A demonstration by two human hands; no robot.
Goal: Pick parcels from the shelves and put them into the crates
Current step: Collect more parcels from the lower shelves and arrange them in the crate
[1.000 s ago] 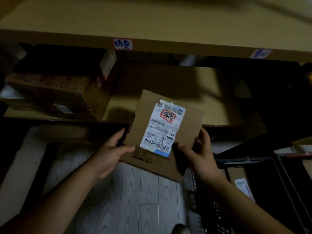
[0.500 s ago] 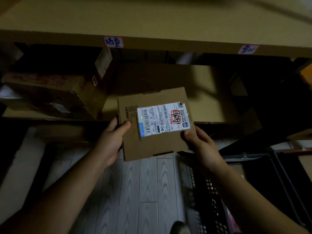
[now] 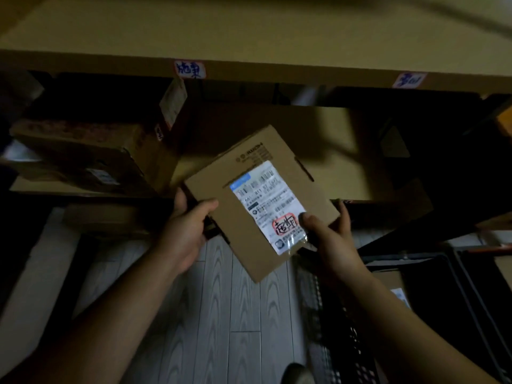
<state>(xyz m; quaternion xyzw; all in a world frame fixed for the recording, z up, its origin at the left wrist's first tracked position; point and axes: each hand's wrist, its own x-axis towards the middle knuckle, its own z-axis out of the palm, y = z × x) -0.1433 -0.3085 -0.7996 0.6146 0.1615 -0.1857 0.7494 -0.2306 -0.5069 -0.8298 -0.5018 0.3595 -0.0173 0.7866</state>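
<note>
The room is dim. I see a grey plank floor (image 3: 243, 314) below and a tan shelf (image 3: 277, 69) across the top, with handwritten tags (image 3: 190, 70) on its front edge. Both hands are clamped on the parcel (image 3: 261, 203), a flat cardboard box held in the air in front of the lower shelf (image 3: 327, 139), slanted, with its white label (image 3: 270, 189) facing me. The left hand (image 3: 185, 231) grips the left corner, thumb on top. The right hand (image 3: 329, 242) grips the lower right edge, thumb pressing by the label's red mark, fingers curled behind. A bigger box (image 3: 91, 151) sits on the lower shelf at left. Black crates (image 3: 432, 286) stand on the floor at right, just beside the right forearm; one holds a second parcel (image 3: 390, 281).
</note>
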